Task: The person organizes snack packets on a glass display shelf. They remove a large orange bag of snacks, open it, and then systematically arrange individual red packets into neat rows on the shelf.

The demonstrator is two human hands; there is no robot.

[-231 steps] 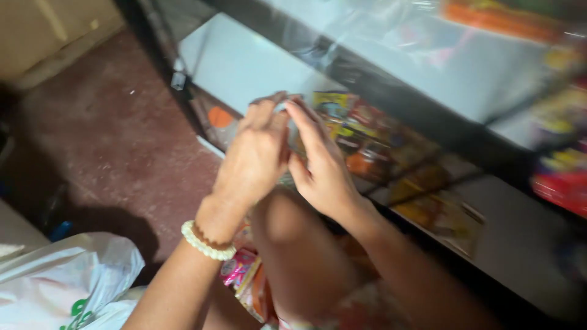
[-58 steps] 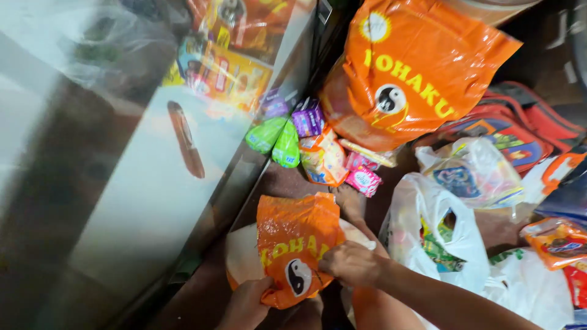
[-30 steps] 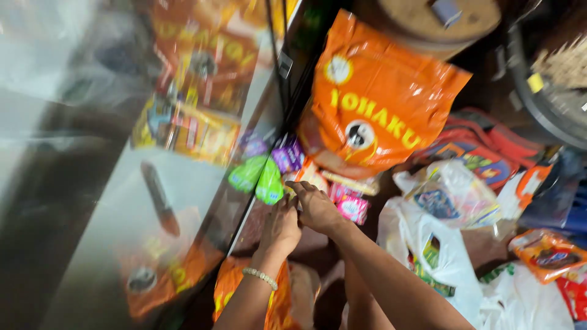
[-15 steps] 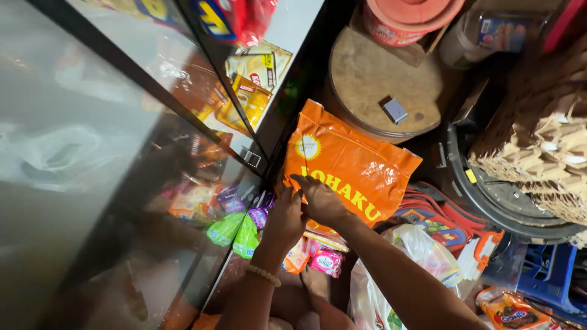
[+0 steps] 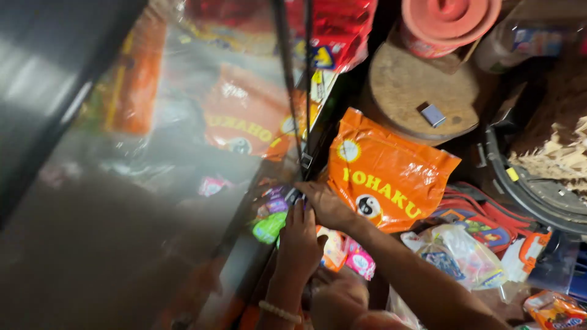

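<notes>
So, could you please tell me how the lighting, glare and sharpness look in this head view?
Head view: the glass cabinet front on the left is washed with glare and mirrors the orange bag; the top left corner falls into dark shadow; the hands, left hand and right hand, are lit but slightly soft; the far right edge is dim and blurred.

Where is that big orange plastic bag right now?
In the head view, the orange plastic bag sits right of centre, propped beside the glass cabinet's edge, just below the round wooden board and directly above the right hand.
</notes>
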